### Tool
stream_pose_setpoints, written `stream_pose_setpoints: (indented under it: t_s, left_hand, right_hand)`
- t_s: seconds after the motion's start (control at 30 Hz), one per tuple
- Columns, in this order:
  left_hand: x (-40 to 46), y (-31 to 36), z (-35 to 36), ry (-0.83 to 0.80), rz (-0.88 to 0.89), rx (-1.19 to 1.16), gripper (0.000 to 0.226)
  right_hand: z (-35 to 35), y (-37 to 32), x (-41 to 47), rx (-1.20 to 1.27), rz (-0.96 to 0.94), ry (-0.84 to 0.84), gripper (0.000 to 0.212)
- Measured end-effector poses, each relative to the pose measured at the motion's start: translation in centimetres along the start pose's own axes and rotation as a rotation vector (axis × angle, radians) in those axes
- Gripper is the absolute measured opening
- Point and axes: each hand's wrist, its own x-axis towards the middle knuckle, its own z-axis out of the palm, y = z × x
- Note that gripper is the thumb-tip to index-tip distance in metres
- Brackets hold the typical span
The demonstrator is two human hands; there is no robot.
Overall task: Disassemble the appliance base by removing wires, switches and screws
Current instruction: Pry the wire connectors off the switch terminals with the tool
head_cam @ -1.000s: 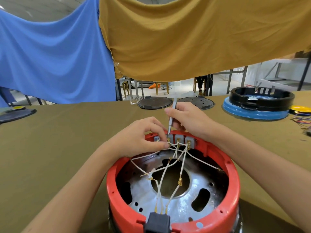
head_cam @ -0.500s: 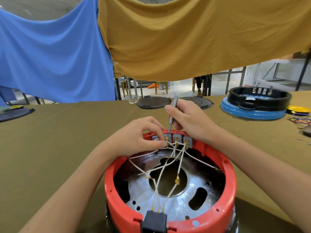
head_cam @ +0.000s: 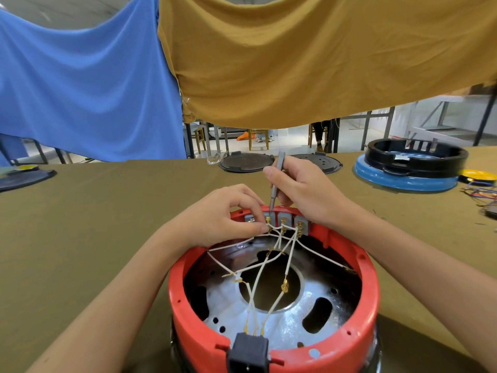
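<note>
Appliance base: the red appliance base [head_cam: 271, 343] stands open side up on the counter [head_cam: 107, 224], at the near edge, between the two forearms
Inside the base: a silvery metal plate [head_cam: 290, 327] with a round hole in the middle and several slots
Wires: thin white wires [head_cam: 289, 254] with brass-coloured terminals fan from the far rim across the plate to a black socket [head_cam: 248, 352] set in the near rim
Switches: a row of grey switch blocks [head_cam: 283, 219] sits against the inner far wall of the base, wires plugged into them
Left hand: the left hand [head_cam: 223, 215] rests over the far left rim, fingers curled, thumb and fingertips pinching a wire terminal at one of the left blocks
Right hand: the right hand [head_cam: 301, 191] grips a slim grey screwdriver [head_cam: 275, 181] like a pen, nearly upright, its tip down at the switch block just beside the left fingertips
Far side of counter: two dark round lids [head_cam: 246, 162] lie flat; to the right a black ring [head_cam: 416, 154] sits on a blue disc [head_cam: 403, 181], with loose coloured wires [head_cam: 481, 192] near the right edge
Backdrop: a blue cloth [head_cam: 80, 84] and a mustard cloth [head_cam: 309, 63] hang behind the counter
</note>
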Motion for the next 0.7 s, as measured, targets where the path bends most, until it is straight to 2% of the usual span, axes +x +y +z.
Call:
stream_pose_setpoints:
  t_s: [0.33, 0.6, 0.7]
  left_hand:
    - [0.1, 0.0, 0.0, -0.01, 0.002, 0.005, 0.007]
    - [0.0, 0.0, 0.0, -0.015, -0.001, 0.024, 0.006]
    - [-0.1, 0.0, 0.0, -0.014, 0.006, 0.014, 0.006]
  right_hand:
    - [0.2, -0.1, 0.1, -0.102, -0.047, -0.03, 0.028]
    - [0.1, 1.2, 1.1, 0.167, 0.227, -0.129, 0.03]
    - [0.1, 1.5, 1.2, 0.22, 0.268, -0.141, 0.029]
